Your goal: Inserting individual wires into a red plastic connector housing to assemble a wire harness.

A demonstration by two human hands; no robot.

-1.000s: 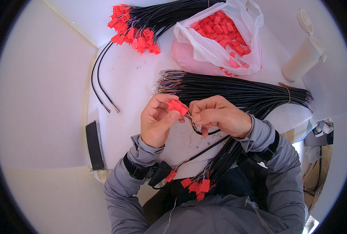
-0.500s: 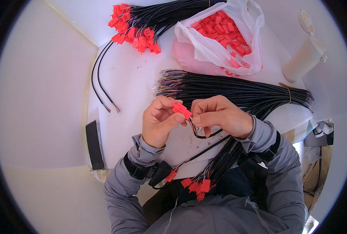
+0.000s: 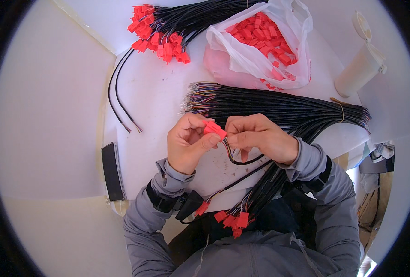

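Between the thumb and fingers of my left hand [image 3: 186, 143] is a red plastic connector housing [image 3: 215, 130]. Several thin coloured wires [image 3: 226, 147] run from its near end into a black cable [image 3: 246, 162]. My right hand [image 3: 260, 137] is closed in a pinch on a thin wire right beside the housing; the wire's tip is hidden by the fingers. Just beyond my hands lies a thick bundle of black cables [image 3: 269, 102] with bare coloured wire ends. More black cables with red connectors [image 3: 232, 220] hang at the table's near edge by my lap.
A white plastic bag [image 3: 228, 57] full of red housings [image 3: 262, 34] stands at the back. Left of it lies a cable bundle with red connectors [image 3: 161, 41]. Two loose cables [image 3: 117, 94] and a dark phone-like object [image 3: 112, 171] are at left, a lidded cream container [image 3: 359, 69] at right.
The connector housing has turned slightly in my left hand. My right fingers have moved in a little closer to its wire end.
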